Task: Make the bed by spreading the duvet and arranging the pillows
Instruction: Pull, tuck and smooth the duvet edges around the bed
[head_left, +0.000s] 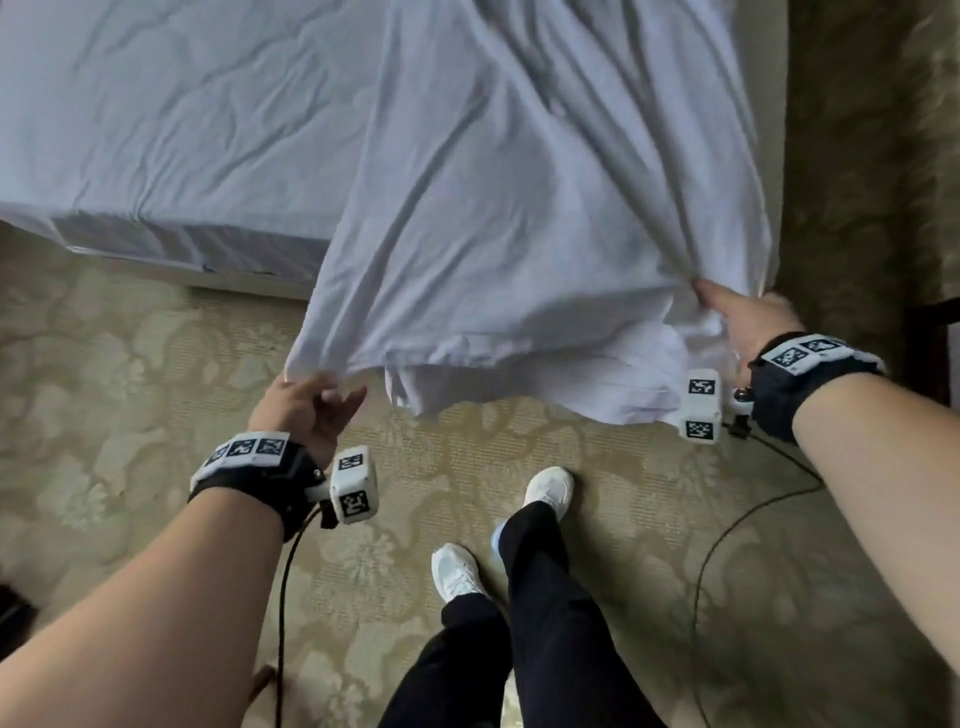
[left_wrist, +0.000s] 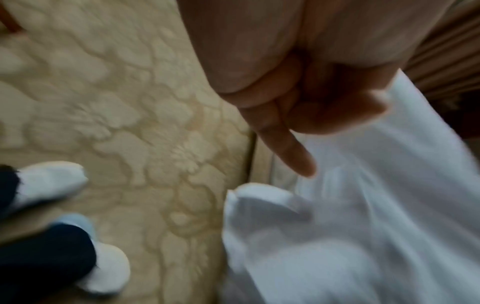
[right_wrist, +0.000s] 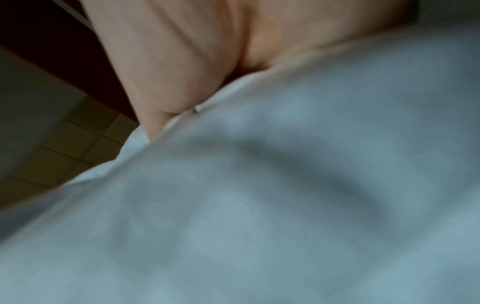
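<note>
Head view shows the white duvet (head_left: 519, 208) draped over the right part of the bed (head_left: 156, 130), its long axis running from the far end of the mattress toward the person, with the near edge hanging off the foot of the bed above the patterned carpet (head_left: 130, 364). No container appears in any view. The left hand (head_left: 306, 410) pinches the duvet's near left corner, with one finger sticking out loosely; the left wrist view shows that hand (left_wrist: 298, 92) curled round the cloth (left_wrist: 363, 205). The right hand (head_left: 748, 327) grips a bunch of fabric at the near right corner, creases fanning away from the grip; the right wrist view is blurred, showing the palm (right_wrist: 182, 61) against the white fabric (right_wrist: 259, 205). Both hands hold the edge up between them, with folded layers sagging below it. White shoes (head_left: 457, 571) stand on the carpet just short of the hanging edge
</note>
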